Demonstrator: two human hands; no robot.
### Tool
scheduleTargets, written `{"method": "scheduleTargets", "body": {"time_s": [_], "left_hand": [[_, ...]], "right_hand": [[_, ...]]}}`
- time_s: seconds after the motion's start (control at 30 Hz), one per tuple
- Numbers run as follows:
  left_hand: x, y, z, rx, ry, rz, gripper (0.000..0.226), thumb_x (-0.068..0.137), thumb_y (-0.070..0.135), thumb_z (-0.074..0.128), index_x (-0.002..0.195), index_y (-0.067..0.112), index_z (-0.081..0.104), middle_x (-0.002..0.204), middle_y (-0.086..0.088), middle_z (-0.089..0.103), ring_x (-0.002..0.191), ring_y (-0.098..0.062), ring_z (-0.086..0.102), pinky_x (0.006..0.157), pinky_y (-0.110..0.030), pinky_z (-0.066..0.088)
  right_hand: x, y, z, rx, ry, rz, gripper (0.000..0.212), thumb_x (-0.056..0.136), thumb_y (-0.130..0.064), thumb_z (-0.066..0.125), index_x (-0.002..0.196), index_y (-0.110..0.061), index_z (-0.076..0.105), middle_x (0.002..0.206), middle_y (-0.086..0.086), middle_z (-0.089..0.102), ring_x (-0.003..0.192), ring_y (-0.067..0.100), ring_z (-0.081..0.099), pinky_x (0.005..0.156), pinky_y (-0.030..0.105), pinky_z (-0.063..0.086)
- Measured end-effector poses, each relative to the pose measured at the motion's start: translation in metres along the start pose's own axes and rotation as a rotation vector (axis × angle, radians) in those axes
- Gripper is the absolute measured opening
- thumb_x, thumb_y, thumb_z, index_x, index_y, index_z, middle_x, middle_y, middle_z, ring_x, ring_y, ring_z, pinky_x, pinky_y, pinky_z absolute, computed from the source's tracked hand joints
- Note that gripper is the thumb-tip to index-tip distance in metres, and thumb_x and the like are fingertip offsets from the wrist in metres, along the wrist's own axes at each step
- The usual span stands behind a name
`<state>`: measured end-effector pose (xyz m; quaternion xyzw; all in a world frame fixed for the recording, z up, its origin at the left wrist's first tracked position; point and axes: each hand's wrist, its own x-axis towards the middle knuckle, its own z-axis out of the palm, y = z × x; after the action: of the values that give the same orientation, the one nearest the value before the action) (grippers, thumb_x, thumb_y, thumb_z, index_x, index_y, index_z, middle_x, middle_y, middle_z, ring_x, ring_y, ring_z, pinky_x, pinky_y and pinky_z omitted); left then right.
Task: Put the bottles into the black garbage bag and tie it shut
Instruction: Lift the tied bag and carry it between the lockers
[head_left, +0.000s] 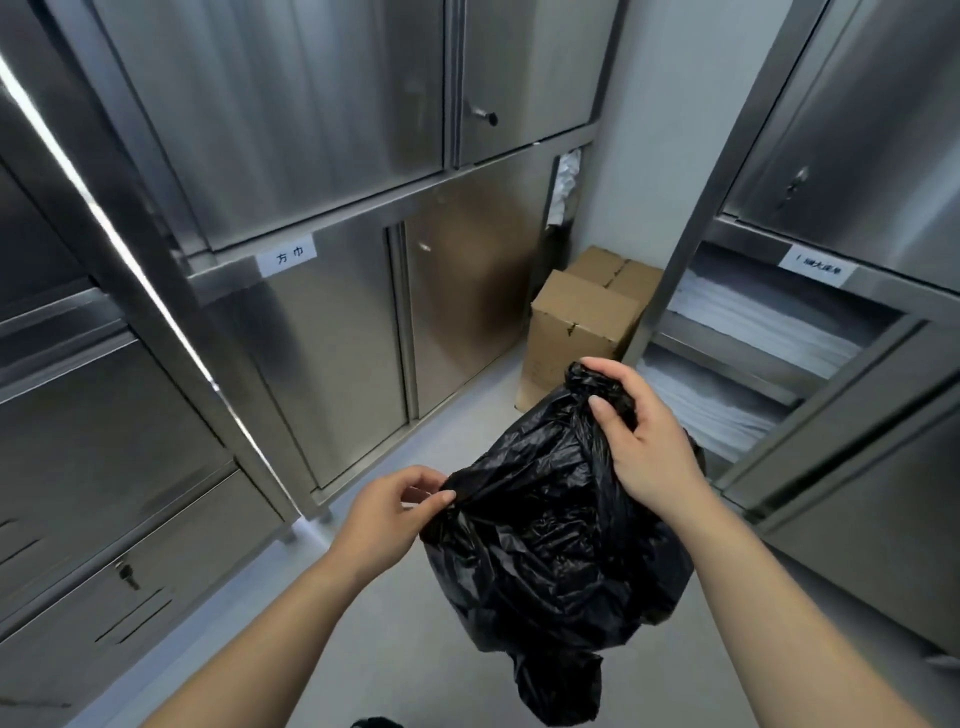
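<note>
A crumpled black garbage bag (550, 540) hangs in the air in front of me, bulging and dark, with a loose tail at the bottom. My right hand (644, 436) grips a bunched part of the bag's rim at the top. My left hand (389, 506) pinches the rim's left edge between thumb and fingers. No bottles are visible; whatever is inside the bag is hidden.
Stainless steel cabinets (322, 208) stand on the left and ahead. A cardboard box (576, 322) sits on the grey floor (415, 623) in the corner. An open steel shelf unit (753, 332) with white folded linen is on the right.
</note>
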<state>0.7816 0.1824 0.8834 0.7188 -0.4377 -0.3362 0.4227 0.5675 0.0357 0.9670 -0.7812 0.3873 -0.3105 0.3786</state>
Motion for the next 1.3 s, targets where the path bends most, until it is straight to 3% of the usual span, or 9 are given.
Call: {"method": "scheduleTargets", "body": {"time_s": [0.17,0.27,0.5,0.63,0.77,0.87,1.03,1.2,1.3], "left_hand": [[0.068,0.000,0.015,-0.034,-0.073,0.029,0.012,0.084,0.028,0.067,0.089,0.039,0.068,0.094,0.017,0.070,0.091,0.001,0.064,0.082,-0.031,0.052],[0.119,-0.009,0.017,-0.016,-0.129,0.034,0.017,0.083,0.034,0.067,0.097,0.043,0.065,0.102,0.021,0.068,0.098,0.001,0.062,0.087,-0.034,0.051],[0.243,-0.017,0.001,0.072,-0.308,0.063,0.023,0.082,0.039,0.067,0.104,0.044,0.061,0.104,0.022,0.065,0.095,0.013,0.056,0.073,-0.001,0.039],[0.310,-0.007,-0.003,-0.060,-0.378,0.029,0.020,0.086,0.043,0.059,0.105,0.041,0.063,0.108,0.015,0.066,0.099,0.004,0.059,0.086,-0.015,0.044],[0.363,0.011,0.001,-0.223,-0.426,-0.006,0.033,0.077,0.052,0.061,0.107,0.040,0.062,0.109,0.012,0.066,0.098,0.004,0.061,0.079,-0.008,0.045],[0.391,0.017,0.009,-0.272,-0.523,-0.004,0.033,0.076,0.045,0.064,0.103,0.026,0.068,0.102,0.004,0.072,0.096,-0.008,0.067,0.083,-0.022,0.050],[0.441,0.016,0.015,-0.252,-0.395,0.005,0.014,0.085,0.022,0.066,0.083,0.009,0.069,0.084,-0.019,0.069,0.080,-0.032,0.065,0.082,-0.049,0.050],[0.497,0.039,0.006,-0.226,-0.270,0.020,0.013,0.085,0.020,0.066,0.077,0.009,0.067,0.072,-0.022,0.065,0.065,-0.027,0.058,0.065,-0.044,0.048],[0.531,0.061,-0.003,-0.193,-0.127,0.089,0.014,0.086,0.017,0.065,0.073,0.019,0.070,0.065,-0.005,0.069,0.061,-0.013,0.062,0.060,-0.033,0.051]], "right_hand": [[0.053,0.023,-0.015,-0.033,0.037,0.049,0.033,0.097,-0.029,0.046,0.117,-0.056,0.045,0.124,-0.015,0.054,0.102,0.013,0.057,0.085,0.028,0.047],[0.091,0.037,-0.024,-0.047,0.051,0.060,0.034,0.096,-0.028,0.046,0.116,-0.056,0.047,0.131,-0.017,0.052,0.118,0.006,0.050,0.087,0.019,0.042],[0.179,0.062,-0.039,-0.107,0.170,0.125,0.031,0.095,-0.027,0.048,0.120,-0.047,0.051,0.130,-0.010,0.056,0.124,0.014,0.049,0.103,0.047,0.041],[0.223,0.065,-0.043,-0.141,0.266,0.129,0.038,0.094,-0.024,0.050,0.112,-0.057,0.049,0.124,-0.015,0.057,0.121,0.012,0.051,0.103,0.045,0.041],[0.260,0.075,-0.046,-0.139,0.303,0.147,0.037,0.094,-0.023,0.050,0.114,-0.055,0.050,0.124,-0.011,0.058,0.121,0.014,0.051,0.104,0.047,0.041],[0.288,0.083,-0.049,-0.126,0.324,0.152,0.036,0.094,-0.022,0.050,0.116,-0.051,0.050,0.125,-0.011,0.058,0.121,0.011,0.051,0.105,0.045,0.041],[0.341,0.102,-0.058,-0.076,0.316,0.171,0.037,0.095,-0.021,0.050,0.113,-0.053,0.051,0.121,-0.016,0.058,0.117,0.004,0.052,0.101,0.033,0.043],[0.398,0.122,-0.072,-0.046,0.267,0.144,0.033,0.095,-0.023,0.049,0.115,-0.050,0.051,0.120,-0.015,0.059,0.112,0.005,0.055,0.096,0.033,0.047],[0.433,0.129,-0.090,-0.040,0.269,0.089,0.034,0.095,-0.024,0.048,0.115,-0.051,0.052,0.122,-0.014,0.058,0.115,0.008,0.054,0.098,0.035,0.046]]}}
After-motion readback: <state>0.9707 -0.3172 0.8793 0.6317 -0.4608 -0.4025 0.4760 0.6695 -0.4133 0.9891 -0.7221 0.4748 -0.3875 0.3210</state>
